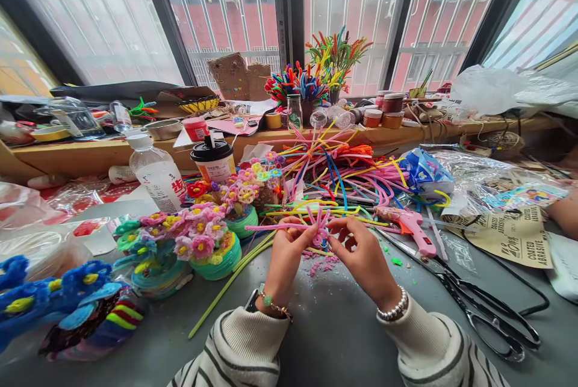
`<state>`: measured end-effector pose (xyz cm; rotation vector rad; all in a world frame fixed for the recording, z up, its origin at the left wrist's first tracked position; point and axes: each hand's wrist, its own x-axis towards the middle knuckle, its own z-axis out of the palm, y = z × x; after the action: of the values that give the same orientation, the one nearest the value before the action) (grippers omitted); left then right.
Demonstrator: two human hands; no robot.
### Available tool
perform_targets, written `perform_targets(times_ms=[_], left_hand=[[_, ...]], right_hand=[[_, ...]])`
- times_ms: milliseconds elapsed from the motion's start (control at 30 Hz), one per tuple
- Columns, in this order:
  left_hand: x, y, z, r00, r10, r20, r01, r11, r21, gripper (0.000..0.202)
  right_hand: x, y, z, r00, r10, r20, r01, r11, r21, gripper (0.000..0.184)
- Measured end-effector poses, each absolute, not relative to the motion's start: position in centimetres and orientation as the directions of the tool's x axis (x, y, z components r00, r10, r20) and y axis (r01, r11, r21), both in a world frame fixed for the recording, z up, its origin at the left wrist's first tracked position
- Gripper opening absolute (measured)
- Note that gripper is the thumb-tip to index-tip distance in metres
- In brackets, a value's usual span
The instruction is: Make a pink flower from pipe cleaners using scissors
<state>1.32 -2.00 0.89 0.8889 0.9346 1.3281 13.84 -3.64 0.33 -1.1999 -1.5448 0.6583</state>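
Pink pipe cleaners [320, 232], bent into a small looped shape with ends sticking up, are held above the grey table. My left hand [289, 248] pinches them from the left, and one long pink stem points out leftward past its fingers. From the other side my right hand [361, 254] has its thumb and fingers closed at the piece's right edge; its exact grip is partly hidden. Pink clippings [323, 263] lie on the table just below the hands.
Pipe-cleaner flower pots [217, 254] crowd the left, beside a plastic bottle [156, 173] and lidded cup [213, 161]. A pink glue gun [410, 227] and large black scissors [492, 315] lie right. Behind, loose pipe cleaners [334, 164] form a heap before a cluttered window ledge.
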Motion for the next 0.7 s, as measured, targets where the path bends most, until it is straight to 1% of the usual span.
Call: perform_targets(times_ms=[67, 167, 233, 300, 367, 467, 600, 667, 700], left_hand=[[1.3, -2.0, 0.8, 0.03, 0.999, -0.043, -0.375, 0.05, 0.925, 0.035], [1.4, -2.1, 0.7, 0.049, 0.999, -0.024, -0.363, 0.04, 0.931, 0.034], [1.4, -2.2, 0.7, 0.043, 0.999, -0.006, -0.355, 0.021, 0.935, 0.033], [1.5, -2.3, 0.8, 0.023, 1.0, 0.012, -0.343, -0.004, 0.939, 0.032], [1.6, -2.3, 0.9, 0.008, 0.999, 0.034, -0.326, -0.029, 0.945, 0.031], [1.5, -2.1, 0.7, 0.007, 0.997, 0.078, -0.269, -0.073, 0.96, 0.03], [1.3, -2.0, 0.2, -0.027, 0.981, 0.19, -0.113, -0.192, 0.975, 0.022], [1.4, -2.1, 0.0, -0.049, 0.966, 0.255, -0.015, -0.256, 0.967, 0.019], [1.5, -2.3, 0.0, -0.058, 0.955, 0.291, 0.038, -0.289, 0.957, 0.018]], right_hand=[[13.8, -3.7, 0.1, -0.029, 0.852, 0.523, 0.516, 0.461, -0.722, 0.012], [13.8, -3.6, -0.4, -0.104, 0.721, 0.685, 0.661, 0.565, -0.494, 0.011], [13.9, -3.6, -0.6, -0.16, 0.638, 0.754, 0.723, 0.595, -0.35, 0.011], [13.9, -3.6, -0.7, -0.202, 0.591, 0.781, 0.762, 0.595, -0.254, 0.013], [14.0, -3.7, -0.7, -0.214, 0.588, 0.78, 0.784, 0.579, -0.221, 0.013], [13.8, -3.8, -0.7, -0.202, 0.609, 0.767, 0.804, 0.55, -0.226, 0.012], [13.4, -3.9, -0.9, -0.179, 0.622, 0.762, 0.824, 0.518, -0.23, 0.013], [13.2, -3.9, -1.0, -0.156, 0.645, 0.748, 0.807, 0.52, -0.28, 0.013], [13.0, -3.9, -1.0, -0.129, 0.667, 0.734, 0.782, 0.523, -0.338, 0.013]])
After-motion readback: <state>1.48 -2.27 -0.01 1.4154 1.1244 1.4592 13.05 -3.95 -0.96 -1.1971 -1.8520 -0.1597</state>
